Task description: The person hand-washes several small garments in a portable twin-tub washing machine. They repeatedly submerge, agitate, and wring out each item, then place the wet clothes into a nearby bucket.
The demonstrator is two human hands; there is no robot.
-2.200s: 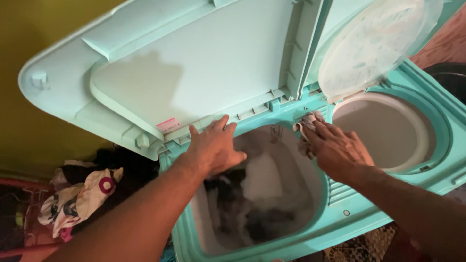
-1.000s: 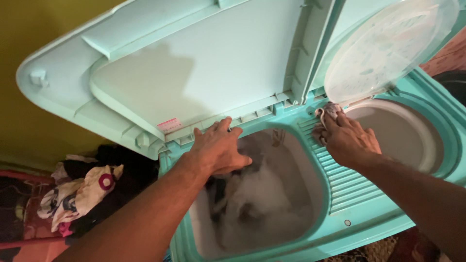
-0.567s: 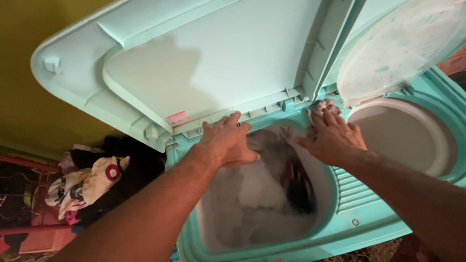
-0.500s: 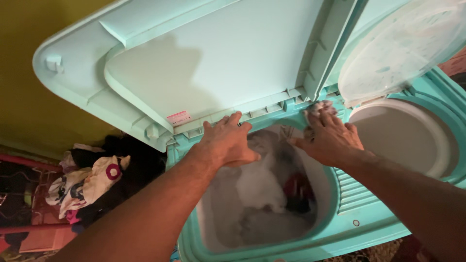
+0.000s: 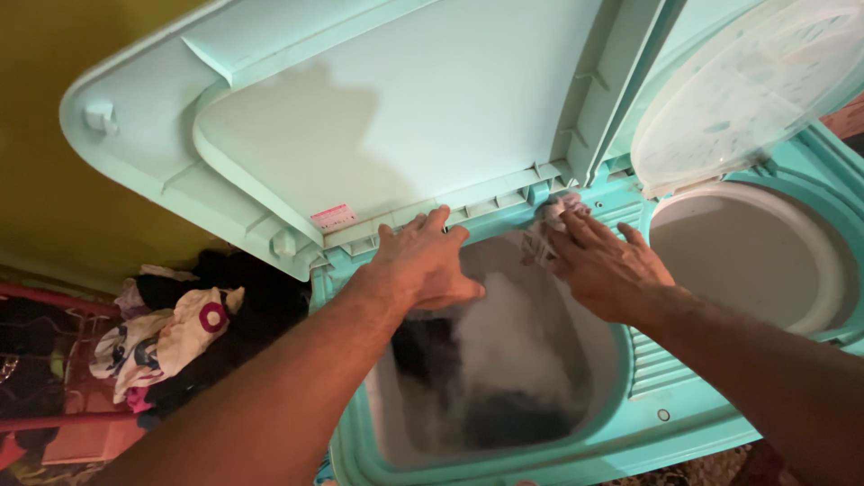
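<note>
Your right hand (image 5: pixel 605 265) presses a small pale crumpled cloth (image 5: pixel 551 216) flat under spread fingers against the back rim of the mint-green plastic twin-tub washing machine (image 5: pixel 666 396). The cloth sits at the rear corner of the wash tub opening, just left of the ribbed divider strip (image 5: pixel 661 360). Half a second ago it was a touch further right, nearer the hinge of the round translucent spin-tub lid (image 5: pixel 747 90); a second ago it was on the ribbed strip itself. So the wiping stroke is travelling leftward along the back edge, and the divider area reads as covered.

Your left hand (image 5: pixel 423 261) has not shifted: palm down, fingers extended, resting on the rear rim of the wash tub right under the raised mint-green wash-tub lid (image 5: pixel 378 117). It holds nothing, it only braces.

Inside the white wash tub (image 5: pixel 594 360) the foamy grey water and dark clothes (image 5: pixel 504 369) have changed shape between frames; the reddish item seen moments ago is now out of sight, so the load looks to be churning.

The white spin drum (image 5: pixel 756 261) on the right stands open. A heap of mixed dark and white-patterned laundry (image 5: pixel 162 342) lies on the floor to the left, well apart from both hands, beside the olive-yellow wall (image 5: pixel 54 207).
</note>
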